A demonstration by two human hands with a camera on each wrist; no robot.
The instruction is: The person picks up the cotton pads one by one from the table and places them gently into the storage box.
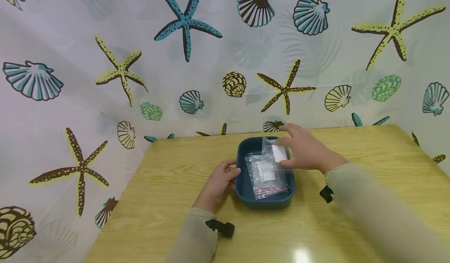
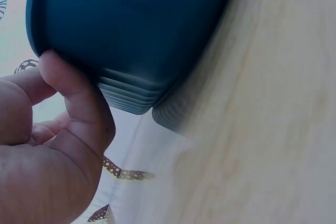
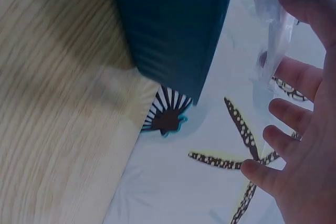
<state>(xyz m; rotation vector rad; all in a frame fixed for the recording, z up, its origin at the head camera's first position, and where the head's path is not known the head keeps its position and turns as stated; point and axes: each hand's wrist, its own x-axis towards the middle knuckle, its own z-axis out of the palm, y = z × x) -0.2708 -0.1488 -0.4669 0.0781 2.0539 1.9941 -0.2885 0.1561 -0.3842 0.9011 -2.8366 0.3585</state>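
A dark blue plastic bin (image 1: 265, 204) stands on the wooden table. My left hand (image 1: 219, 181) holds its left side near the rim; the left wrist view shows the curled fingers (image 2: 79, 98) against the outer wall. Over the bin's right side, my right hand (image 1: 306, 150) pinches a clear zip bag (image 1: 268, 150) with a white label between thumb and finger. The right wrist view has this bag (image 3: 278, 30) above the rim, the other fingers spread loosely. Inside the bin lie more clear zip bags (image 1: 260, 181) with white labels and reddish zip strips, partly covered by the raised one.
The light wooden table (image 1: 175, 177) extends around the bin. Behind it and along the sides hangs a white curtain (image 1: 211, 60) printed with starfish and shells. Each sleeve carries a black wrist strap, one on the left wrist (image 1: 220, 228).
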